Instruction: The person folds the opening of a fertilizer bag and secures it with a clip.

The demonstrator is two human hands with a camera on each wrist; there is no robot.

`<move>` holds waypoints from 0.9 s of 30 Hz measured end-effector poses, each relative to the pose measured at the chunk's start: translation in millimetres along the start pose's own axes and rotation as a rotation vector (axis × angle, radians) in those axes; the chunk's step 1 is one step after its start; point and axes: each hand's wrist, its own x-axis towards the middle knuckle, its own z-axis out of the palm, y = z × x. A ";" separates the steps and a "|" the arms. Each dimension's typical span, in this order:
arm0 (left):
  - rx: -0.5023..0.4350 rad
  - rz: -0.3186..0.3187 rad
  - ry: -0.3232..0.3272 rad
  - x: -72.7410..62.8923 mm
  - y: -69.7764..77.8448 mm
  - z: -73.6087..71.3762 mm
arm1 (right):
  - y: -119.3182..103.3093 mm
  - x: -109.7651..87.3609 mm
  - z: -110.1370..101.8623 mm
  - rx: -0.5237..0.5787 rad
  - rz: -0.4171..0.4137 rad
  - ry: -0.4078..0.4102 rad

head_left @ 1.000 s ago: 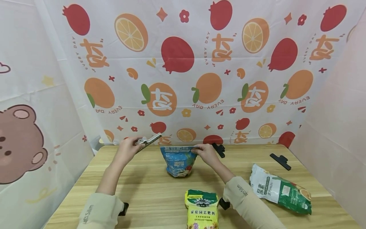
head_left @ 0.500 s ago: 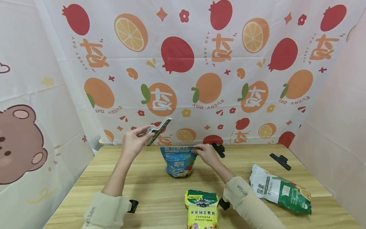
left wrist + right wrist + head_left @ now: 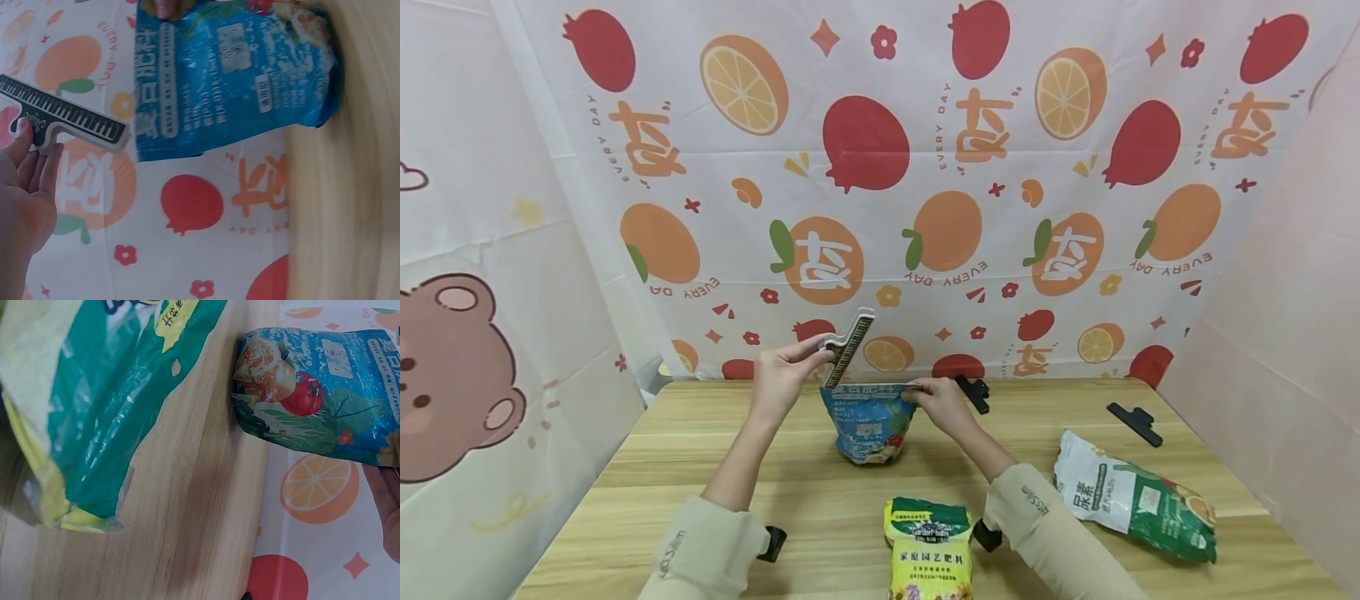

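A blue fertilizer bag point(image 3: 867, 429) stands upright near the table's back edge, printed with vegetables on its lower front. My right hand point(image 3: 942, 404) pinches its top right corner. In the left wrist view the bag point(image 3: 231, 81) shows its top edge turned toward the clip. My left hand point(image 3: 784, 375) pinches a black and white bag clip point(image 3: 848, 348) by its handle, thumb on one side and fingers on the other. The clip is tilted, its long toothed-pattern bar close to the bag's top left corner. In the left wrist view a small gap separates the clip point(image 3: 69, 115) from the bag.
A yellow and green fertilizer bag point(image 3: 929, 550) lies at the front middle. To the right lies a white and green bag point(image 3: 1135, 496). Two black clips rest on the table: one clip point(image 3: 975, 393) behind my right hand, another clip point(image 3: 1137, 423) farther right. A printed cloth point(image 3: 880, 242) hangs behind.
My left hand has moved right with the clip, which first rose and turned steeper, and it is now at the blue bag's top left corner. My right hand stays on the bag.
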 end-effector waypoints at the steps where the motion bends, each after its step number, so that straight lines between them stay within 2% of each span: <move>1: -0.008 -0.015 -0.009 0.2 -2.0 1.9 | 0.2 0.1 0.0 -0.001 0.001 -0.001; 5: 0.005 -0.045 -0.044 0.7 -9.5 8.7 | 0.5 -0.1 -0.1 0.006 0.004 -0.005; 10: 0.060 -0.039 -0.096 0.8 -16.1 14.7 | -0.1 -0.5 -0.2 0.012 0.008 -0.005; 14: 0.149 -0.013 -0.157 0.0 -20.6 16.4 | -0.2 -0.6 0.0 0.005 0.012 -0.006; 17: 0.266 0.060 -0.191 0.1 -21.5 17.4 | -0.6 -0.3 0.2 -0.004 0.007 -0.004; 21: 0.406 0.224 -0.247 2.1 -18.5 19.4 | -1.0 0.2 0.2 -0.016 0.002 0.000; 24: 0.473 0.322 -0.304 4.7 -17.1 21.8 | -0.5 0.9 0.5 -0.029 0.003 -0.004; 27: 0.528 0.381 -0.354 7.2 -17.4 24.4 | 0.1 1.6 0.6 -0.048 -0.029 -0.013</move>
